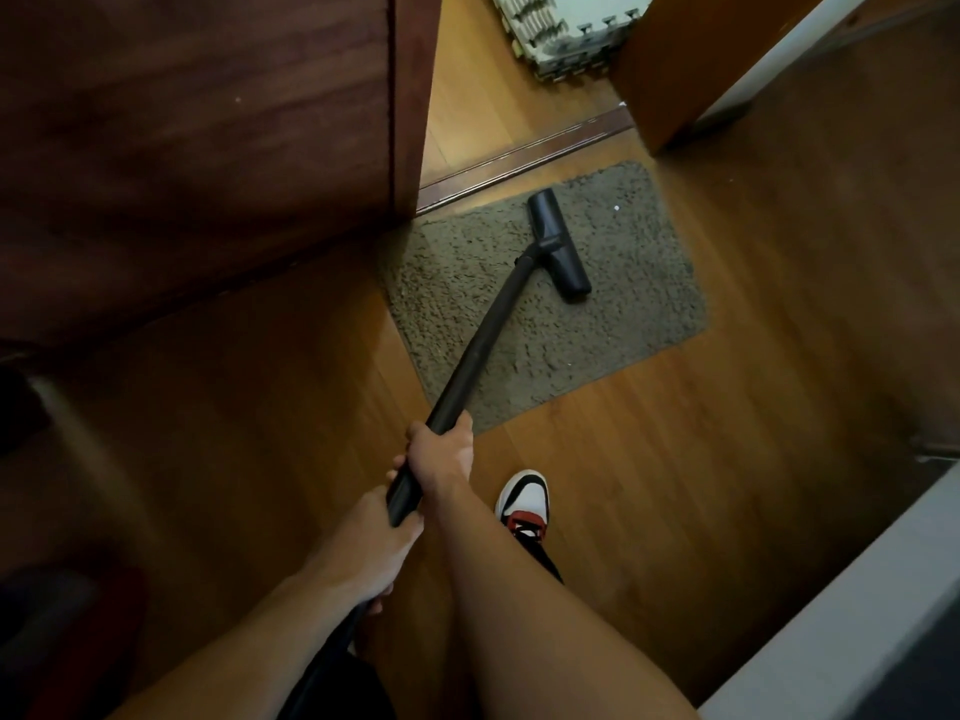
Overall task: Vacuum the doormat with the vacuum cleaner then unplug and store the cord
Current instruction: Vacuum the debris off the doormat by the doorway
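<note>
Wooden floor [649,459] runs up to a doorway, and the doormat [545,304] lies just inside the threshold, near the dark door [208,148]. The person's right hand [441,454] has its fingers wrapped around the wand [483,345]; the left hand [363,543] grips it lower down, fingers closed too. The nozzle [558,244] rests flat on the mat's far half. Vacuuming looks to be under way; next would be drawing the nozzle back toward the mat's near edge. No cord or plug is in view.
</note>
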{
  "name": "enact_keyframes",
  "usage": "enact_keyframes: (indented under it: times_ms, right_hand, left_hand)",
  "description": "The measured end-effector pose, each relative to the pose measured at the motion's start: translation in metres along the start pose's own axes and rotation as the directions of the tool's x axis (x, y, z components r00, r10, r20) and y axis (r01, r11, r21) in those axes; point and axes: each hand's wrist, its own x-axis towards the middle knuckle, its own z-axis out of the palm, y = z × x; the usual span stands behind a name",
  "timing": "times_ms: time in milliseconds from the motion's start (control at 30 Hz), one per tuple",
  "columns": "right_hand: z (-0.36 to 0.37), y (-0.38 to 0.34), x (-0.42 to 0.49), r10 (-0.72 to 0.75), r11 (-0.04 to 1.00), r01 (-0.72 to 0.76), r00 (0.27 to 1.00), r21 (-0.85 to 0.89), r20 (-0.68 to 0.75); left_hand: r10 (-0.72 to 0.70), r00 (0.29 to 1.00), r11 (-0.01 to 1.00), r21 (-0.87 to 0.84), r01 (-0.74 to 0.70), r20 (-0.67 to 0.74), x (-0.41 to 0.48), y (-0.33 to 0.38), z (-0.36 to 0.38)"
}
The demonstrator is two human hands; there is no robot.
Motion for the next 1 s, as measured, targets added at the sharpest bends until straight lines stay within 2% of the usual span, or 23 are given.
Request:
enact_keyframes:
  times_ms: [100, 300, 667, 1000]
  right_hand:
    - [-0.012, -0.011, 0.013, -0.010, 0.999, 0.010, 1.000, 0.052, 0.008]
    - [-0.043, -0.041, 0.053, -0.033, 0.992, 0.031, 0.999, 0.125, 0.015]
    - [-0.114, -0.118, 0.130, -0.033, 0.991, 0.032, 0.999, 0.128, 0.009]
    - [-0.140, -0.144, 0.158, -0.018, 0.984, 0.014, 1.000, 0.176, 0.017]
  left_hand:
    - [-0.003, 1.000, 1.000, -0.002, 0.003, -0.010, 0.009, 0.019, 0.008]
    - [-0.028, 0.998, 0.995, 0.099, 0.034, -0.064, 0.043, 0.071, 0.028]
    - [-0.054, 0.997, 0.993, 0.098, 0.058, -0.048, 0.111, 0.170, 0.069]
    - [-0.013, 0.995, 0.994, 0.104, 0.023, -0.095, 0.142, 0.197, 0.091]
